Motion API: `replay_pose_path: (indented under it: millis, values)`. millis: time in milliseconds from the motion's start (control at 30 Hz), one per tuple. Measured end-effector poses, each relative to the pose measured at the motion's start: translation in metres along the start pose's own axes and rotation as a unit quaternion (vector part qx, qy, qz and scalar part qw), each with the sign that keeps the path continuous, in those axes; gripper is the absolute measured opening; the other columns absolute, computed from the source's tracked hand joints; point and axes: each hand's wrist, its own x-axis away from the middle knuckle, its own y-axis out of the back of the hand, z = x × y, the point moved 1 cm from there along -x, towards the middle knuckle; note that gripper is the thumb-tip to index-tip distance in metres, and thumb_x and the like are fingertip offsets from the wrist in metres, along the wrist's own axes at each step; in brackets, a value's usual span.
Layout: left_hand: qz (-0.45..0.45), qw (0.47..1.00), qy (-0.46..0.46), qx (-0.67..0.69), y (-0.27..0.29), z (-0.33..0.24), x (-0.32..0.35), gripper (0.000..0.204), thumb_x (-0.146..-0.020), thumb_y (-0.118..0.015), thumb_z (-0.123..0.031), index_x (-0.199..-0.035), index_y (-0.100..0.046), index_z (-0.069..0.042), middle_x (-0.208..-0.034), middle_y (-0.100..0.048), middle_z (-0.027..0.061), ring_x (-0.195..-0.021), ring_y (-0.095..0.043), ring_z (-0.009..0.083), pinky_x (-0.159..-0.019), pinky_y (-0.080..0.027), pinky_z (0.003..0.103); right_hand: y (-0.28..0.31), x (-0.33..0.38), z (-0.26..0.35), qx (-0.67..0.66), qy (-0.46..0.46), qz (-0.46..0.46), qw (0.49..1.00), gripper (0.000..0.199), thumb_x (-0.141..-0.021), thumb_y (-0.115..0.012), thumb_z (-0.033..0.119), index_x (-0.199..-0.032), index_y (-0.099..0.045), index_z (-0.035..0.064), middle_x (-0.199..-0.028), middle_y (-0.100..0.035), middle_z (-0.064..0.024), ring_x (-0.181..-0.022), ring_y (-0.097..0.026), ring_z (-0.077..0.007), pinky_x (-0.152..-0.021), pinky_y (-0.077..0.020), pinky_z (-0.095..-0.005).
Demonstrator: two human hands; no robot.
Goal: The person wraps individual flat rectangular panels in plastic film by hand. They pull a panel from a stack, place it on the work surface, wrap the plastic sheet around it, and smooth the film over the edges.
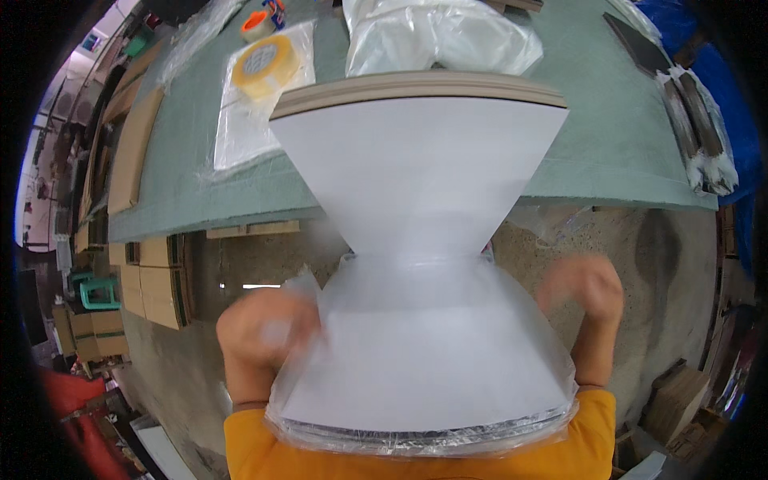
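Note:
A stack of white flat boards (420,160) with brown edges runs from my chest out onto the green table (616,144). Its near half sits inside a clear plastic bag (424,352). My left hand (264,328) is blurred and grips the bag's left edge near its mouth. My right hand (588,288) is curled and blurred just beside the bag's right edge. Whether it holds the film is unclear.
On the table lie a roll of yellow tape (262,64) on a clear sleeve, an orange tape roll (256,24), a heap of clear bags (440,36) and dark wrapped strips (696,128). Cardboard boxes (156,280) stand under the table's left side, on a concrete floor.

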Motion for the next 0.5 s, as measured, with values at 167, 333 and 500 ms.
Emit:
replay_pose_path:
  millis: [167, 333, 500]
  values:
    - [0.314, 0.943, 0.087, 0.065, -0.049, 0.014, -0.043, 0.025, -0.08, -0.054, -0.023, -0.096, -0.057, -0.004, -0.08, -0.058, 0.0096, -0.072, -0.055, 0.0169, -0.061, -0.044, 0.03, -0.072, -0.042, -0.041, 0.034, 0.069, 0.491, 0.867, 0.052, -0.088, -0.04, 0.032, -0.128, -0.029, 0.0005, -0.132, -0.029, -0.016, -0.123, -0.026, -0.0289, -0.099, -0.0182, -0.0449]
    - [-0.085, 0.938, 0.156, -0.298, -0.034, 0.171, -0.055, 0.023, -0.078, -0.058, -0.025, -0.081, -0.055, -0.003, -0.076, -0.056, 0.012, -0.068, -0.054, 0.0169, -0.06, -0.043, 0.031, -0.03, -0.041, -0.163, 0.393, -0.212, 0.221, 0.867, 0.064, -0.085, -0.033, 0.049, -0.129, -0.027, 0.0039, -0.133, -0.027, -0.0171, -0.124, -0.023, -0.0296, -0.1, -0.0176, -0.0412]
    - [-0.187, 0.963, 0.106, -0.165, -0.035, 0.058, -0.134, 0.029, -0.08, -0.055, -0.029, -0.09, -0.053, -0.001, -0.086, -0.054, 0.0103, -0.081, -0.052, 0.0164, -0.072, -0.041, 0.029, -0.051, -0.106, -0.086, 0.304, -0.245, 0.226, 0.893, 0.06, -0.082, -0.043, 0.047, -0.122, -0.04, 0.0021, -0.12, -0.044, -0.0207, -0.114, -0.04, -0.0303, -0.094, -0.031, -0.037]
